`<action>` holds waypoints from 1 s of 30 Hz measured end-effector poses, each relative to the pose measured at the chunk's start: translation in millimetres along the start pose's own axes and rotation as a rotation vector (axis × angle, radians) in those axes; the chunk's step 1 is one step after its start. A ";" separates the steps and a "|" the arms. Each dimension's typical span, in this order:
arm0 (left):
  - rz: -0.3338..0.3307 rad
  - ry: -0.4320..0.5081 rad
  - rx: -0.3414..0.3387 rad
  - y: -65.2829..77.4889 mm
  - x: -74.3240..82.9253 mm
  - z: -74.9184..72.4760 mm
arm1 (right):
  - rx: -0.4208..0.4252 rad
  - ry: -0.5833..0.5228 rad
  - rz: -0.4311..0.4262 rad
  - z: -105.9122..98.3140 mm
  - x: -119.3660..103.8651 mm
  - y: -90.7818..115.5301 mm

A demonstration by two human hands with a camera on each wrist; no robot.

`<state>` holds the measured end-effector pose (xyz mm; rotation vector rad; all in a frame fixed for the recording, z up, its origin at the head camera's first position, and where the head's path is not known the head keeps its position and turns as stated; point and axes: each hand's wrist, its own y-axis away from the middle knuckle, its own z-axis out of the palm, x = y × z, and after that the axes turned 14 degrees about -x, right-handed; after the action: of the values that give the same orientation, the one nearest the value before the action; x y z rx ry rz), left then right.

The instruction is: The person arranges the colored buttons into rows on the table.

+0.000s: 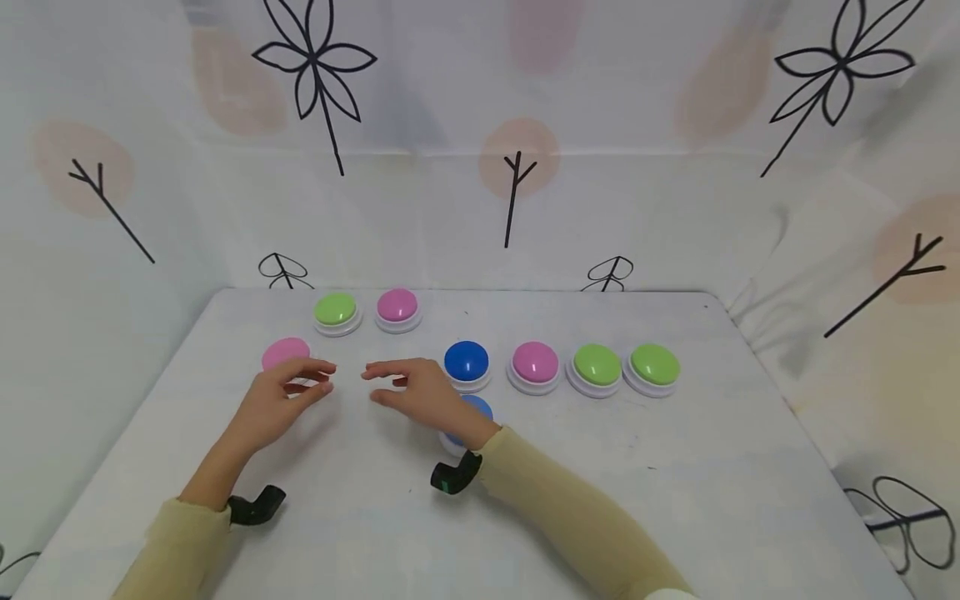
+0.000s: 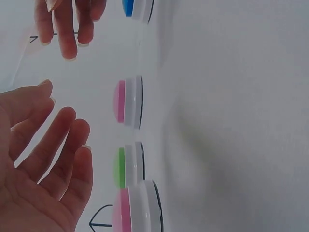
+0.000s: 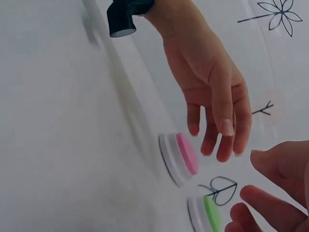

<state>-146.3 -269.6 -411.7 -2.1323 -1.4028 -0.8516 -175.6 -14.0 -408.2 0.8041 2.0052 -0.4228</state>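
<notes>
Both hands hover above a white table (image 1: 645, 525), facing each other with a gap between them. My left hand (image 1: 281, 400) holds nothing; its fingers are loosely bent, beside a pink push button (image 1: 283, 350) that it partly hides. Nothing is in my right hand (image 1: 423, 392) either, and its fingers reach toward the left hand. Just right of that hand sits a blue push button (image 1: 466, 360). A second blue button (image 1: 477, 407) is partly covered by the right wrist. In the left wrist view, the palm and spread fingers (image 2: 63, 145) touch no button.
Behind the hands stand a green button (image 1: 335, 310) and a pink button (image 1: 397, 307). To the right, a pink button (image 1: 536, 363) and two green buttons, one (image 1: 597, 366) beside the other (image 1: 654, 365), form a row. A patterned cloth (image 1: 450, 208) encloses the table's back and sides.
</notes>
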 end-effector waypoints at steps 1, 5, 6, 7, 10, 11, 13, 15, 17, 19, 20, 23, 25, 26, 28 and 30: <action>-0.003 0.000 0.013 1.5 -2.9 -2.3 | 0.002 -0.001 0.008 2.4 -1.8 -5.5; -0.033 -0.003 0.070 7.9 -13.2 -13.7 | 0.015 -0.006 0.032 10.9 -10.2 -26.1; -0.048 -0.008 0.083 9.2 -15.3 -17.1 | 0.021 -0.004 0.037 13.1 -11.8 -31.5; -0.063 -0.011 0.091 10.8 -17.0 -20.7 | 0.025 -0.012 0.040 15.2 -13.4 -36.8; -0.104 -0.020 0.117 13.6 -21.5 -30.7 | 0.047 -0.030 0.039 21.2 -16.5 -52.9; -0.115 -0.020 0.122 13.8 -23.1 -33.6 | 0.059 -0.041 0.038 22.9 -17.2 -57.9; -0.132 -0.015 0.134 13.8 -27.0 -38.7 | 0.074 -0.066 0.042 26.0 -18.6 -66.2; -0.142 -0.007 0.150 13.4 -32.4 -42.9 | 0.081 -0.084 0.054 29.4 -18.9 -73.9; -0.151 -0.002 0.165 14.1 -39.1 -46.9 | 0.074 -0.103 0.077 33.6 -18.0 -80.9; -0.166 0.006 0.176 15.5 -45.9 -50.7 | 0.052 -0.106 0.101 38.6 -16.0 -87.5; -0.177 0.010 0.175 16.2 -49.3 -52.3 | 0.039 -0.105 0.113 41.3 -14.5 -90.7; -0.212 0.032 0.144 16.0 -58.9 -55.7 | -0.002 -0.098 0.140 48.8 -9.3 -98.1; -0.235 0.048 0.100 13.6 -64.5 -56.5 | -0.029 -0.085 0.162 52.9 -5.1 -101.6; -0.247 0.053 0.075 11.7 -67.1 -56.5 | -0.040 -0.085 0.169 54.7 -3.2 -102.9; -0.264 0.065 0.025 6.9 -71.5 -56.4 | -0.062 -0.092 0.179 57.5 -0.1 -104.8; -0.267 0.070 -0.019 1.8 -74.9 -56.4 | -0.088 -0.101 0.182 59.7 1.5 -106.3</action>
<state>-180.6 -355.8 -424.4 -1.9349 -1.6729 -1.0316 -211.6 -125.2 -442.9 0.8834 1.8263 -0.2629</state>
